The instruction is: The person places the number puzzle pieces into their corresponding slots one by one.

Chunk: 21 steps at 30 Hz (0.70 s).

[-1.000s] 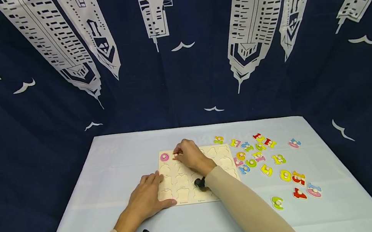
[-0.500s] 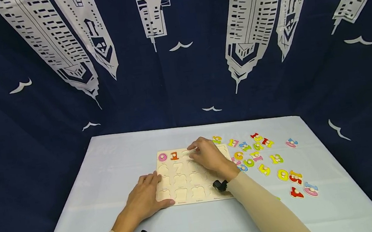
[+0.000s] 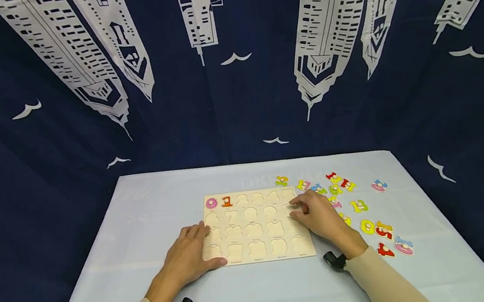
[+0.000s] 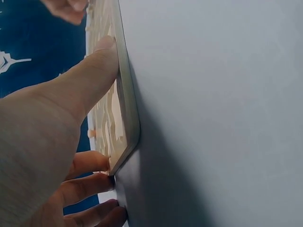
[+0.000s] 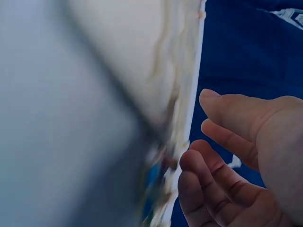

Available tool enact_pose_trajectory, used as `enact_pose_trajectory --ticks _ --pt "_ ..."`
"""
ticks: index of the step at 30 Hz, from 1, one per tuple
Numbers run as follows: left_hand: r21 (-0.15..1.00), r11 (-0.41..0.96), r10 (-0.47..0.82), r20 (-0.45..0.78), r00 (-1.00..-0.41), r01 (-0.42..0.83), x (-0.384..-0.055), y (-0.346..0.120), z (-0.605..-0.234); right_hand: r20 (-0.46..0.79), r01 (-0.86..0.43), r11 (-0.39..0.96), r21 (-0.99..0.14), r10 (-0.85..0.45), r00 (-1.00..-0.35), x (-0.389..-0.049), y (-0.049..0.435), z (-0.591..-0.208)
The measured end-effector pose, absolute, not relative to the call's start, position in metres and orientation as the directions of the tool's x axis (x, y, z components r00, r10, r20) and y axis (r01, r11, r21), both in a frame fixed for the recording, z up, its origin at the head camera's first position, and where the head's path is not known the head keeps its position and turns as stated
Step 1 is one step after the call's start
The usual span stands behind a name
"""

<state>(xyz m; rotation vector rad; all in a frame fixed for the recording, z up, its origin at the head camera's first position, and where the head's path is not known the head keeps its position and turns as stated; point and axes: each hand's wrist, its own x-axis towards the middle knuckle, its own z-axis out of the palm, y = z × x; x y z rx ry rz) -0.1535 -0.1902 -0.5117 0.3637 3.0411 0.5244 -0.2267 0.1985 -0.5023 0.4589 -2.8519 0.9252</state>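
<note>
One hand, the left hand (image 3: 186, 258), rests at the left edge of the wooden number puzzle board (image 3: 246, 249), its grip spread: the fingers lie along that edge and the thumb lies over the near edge, apparently steadying the board on the white-covered bench (image 3: 105, 258). At the board's far left corner the pink 0 (image 3: 211, 203) sits in its recess, and just right of it the orange 1 (image 3: 227, 201) sits in the next. A second ago the right fingers were on that 1; now it lies uncovered, so its placing looks finished. The remaining recesses in sight are bare, which suggests an early stage of the work.

Along the board, the right hand (image 3: 320, 216) has moved from the top row to the right edge and hangs over it. Its grip is parted, with nothing seen between thumb and fingers, so it seems free for another piece. Right of the board's middle, a yellow-and-green piece (image 3: 281, 181) lies just beyond the far edge; past the board's right edge lie the red 4 (image 3: 385, 251) and, farther out, a blue-and-pink 10 (image 3: 404, 246). Some loose pieces are partly hidden behind the right hand.
</note>
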Motion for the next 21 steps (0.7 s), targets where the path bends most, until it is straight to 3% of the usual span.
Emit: enact_pose_trajectory --ticks 9,21 --pt "0.330 0.918 0.230 0.001 -0.973 0.217 -0.153 -0.190 -0.511 0.177 -0.212 0.806 -0.552 -0.136 -0.975 -0.206 0.232 -0.510" --pt "0.341 0.915 0.227 0.006 -0.974 0.215 -0.153 -0.191 -0.510 0.097 -0.123 0.825 -0.552 -0.083 -0.992 -0.196 0.248 -0.510"
